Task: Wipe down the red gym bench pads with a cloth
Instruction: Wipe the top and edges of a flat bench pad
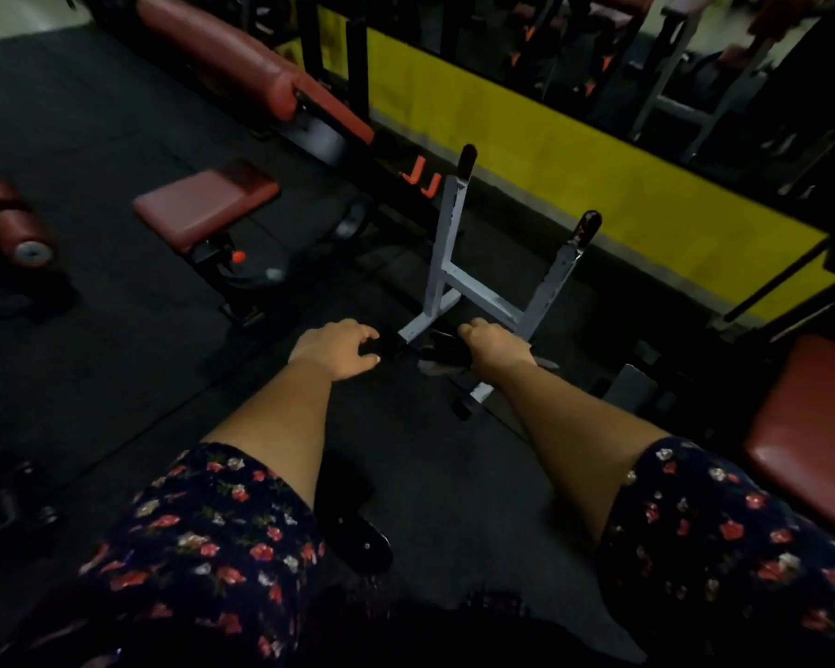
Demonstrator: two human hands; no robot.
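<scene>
Two hands, left hand [334, 347] and right hand [495, 348], curl onto cloth [440, 348]; we judge red pad [813, 426] nearest, rightward.

no readable text, labels, brands or numbers on any equipment, view dim and blurred

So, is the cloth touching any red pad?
No: the left hand and right hand hold the cloth over the floor, away from red pads.
</scene>
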